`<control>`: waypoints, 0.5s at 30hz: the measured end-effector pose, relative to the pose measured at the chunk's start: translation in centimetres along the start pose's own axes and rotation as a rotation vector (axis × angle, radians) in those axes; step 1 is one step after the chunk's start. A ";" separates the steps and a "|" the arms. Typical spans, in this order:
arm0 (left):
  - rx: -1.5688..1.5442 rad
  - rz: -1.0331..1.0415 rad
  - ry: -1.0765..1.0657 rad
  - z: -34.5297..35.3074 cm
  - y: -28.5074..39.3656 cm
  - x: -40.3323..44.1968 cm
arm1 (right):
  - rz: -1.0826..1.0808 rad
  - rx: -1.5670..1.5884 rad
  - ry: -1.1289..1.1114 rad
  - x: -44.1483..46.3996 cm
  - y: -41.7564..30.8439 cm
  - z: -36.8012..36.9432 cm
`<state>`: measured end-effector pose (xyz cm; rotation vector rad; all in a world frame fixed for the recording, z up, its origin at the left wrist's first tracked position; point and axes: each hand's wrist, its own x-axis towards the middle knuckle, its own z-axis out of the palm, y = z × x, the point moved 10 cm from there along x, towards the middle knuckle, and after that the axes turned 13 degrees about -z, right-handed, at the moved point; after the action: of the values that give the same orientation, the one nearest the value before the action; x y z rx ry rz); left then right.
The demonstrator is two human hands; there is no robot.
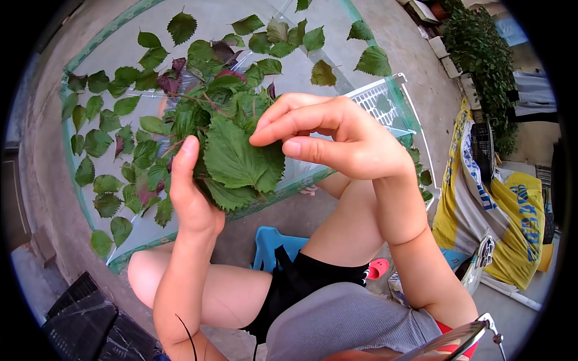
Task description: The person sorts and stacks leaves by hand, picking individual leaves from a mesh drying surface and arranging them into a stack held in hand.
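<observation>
My left hand (195,192) is wrapped round a bunch of green leaves (235,153) with toothed edges, its thumb upright on the near left side. At the bunch's right edge is my right hand (274,141), fingers curled, with fingertips by the top leaf and the thumb a little apart from them. Nothing shows between those fingers. Behind the bunch, more leaves and reddish stems (211,105) lie in a heap. Single green leaves (108,183) are spread over a mesh sheet (135,234) with a green border, among a few purple leaves (170,81).
A white plastic grid (376,99) is at the mesh's right end. Below is a blue stool (263,243), between my legs. Yellow and white sacks (509,222) lie on the right, near a pink shoe (378,268). Black sheeting (90,322) is at lower left.
</observation>
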<state>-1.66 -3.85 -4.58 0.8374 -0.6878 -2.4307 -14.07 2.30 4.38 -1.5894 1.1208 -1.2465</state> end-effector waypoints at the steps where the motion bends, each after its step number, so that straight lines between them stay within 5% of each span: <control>1: 0.061 0.017 -0.014 -0.1 0.1 0.1 | -0.008 -0.028 -0.009 0.0 0.0 0.0; 5: 0.005 0.037 -0.006 0.5 0.0 -0.4 | 0.003 -0.066 -0.044 0.0 0.3 -0.1; 8: 0.260 0.072 0.048 0.9 0.4 -0.6 | 0.037 -0.020 0.134 -0.3 0.2 -2.2; 11: 0.120 0.057 0.105 -0.2 0.5 -0.7 | 0.057 -0.320 0.364 -1.6 0.8 -6.6; 12: 0.117 0.057 0.103 -0.4 0.6 -0.7 | 0.057 -0.323 0.363 -1.8 1.3 -7.1; 14: 0.146 0.053 0.125 -1.0 0.9 -0.6 | 0.224 -0.977 0.222 -2.6 2.1 -8.3; 15: 0.145 0.046 0.141 -1.4 0.8 -0.5 | 0.225 -0.979 0.223 -3.2 2.9 -8.4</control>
<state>-0.11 -4.60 -4.84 1.0272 -0.8277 -2.2762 -23.17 3.97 2.37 -1.9242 2.2008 -0.7424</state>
